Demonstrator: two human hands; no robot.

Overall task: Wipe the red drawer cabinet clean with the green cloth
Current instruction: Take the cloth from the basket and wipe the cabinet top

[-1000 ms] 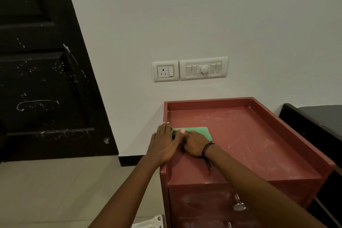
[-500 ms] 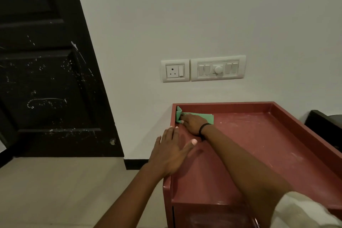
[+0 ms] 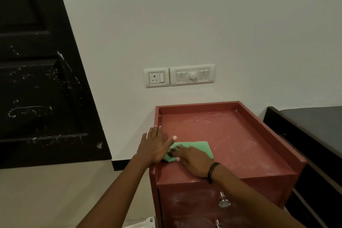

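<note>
While your right hand (image 3: pixel 196 161) presses flat on the cloth (image 3: pixel 194 147) at the cabinet (image 3: pixel 231 135) top's near-left corner, its fingers spread rather than closed, dusty surface stretches away right and back; your left hand (image 3: pixel 153 146) lies open on the left rim.

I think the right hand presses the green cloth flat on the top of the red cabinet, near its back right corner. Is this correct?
Not quite. In the head view the right hand does press the green cloth flat on the top of the red cabinet, but near its front left corner, beside the left hand, not near the back right corner.
</note>
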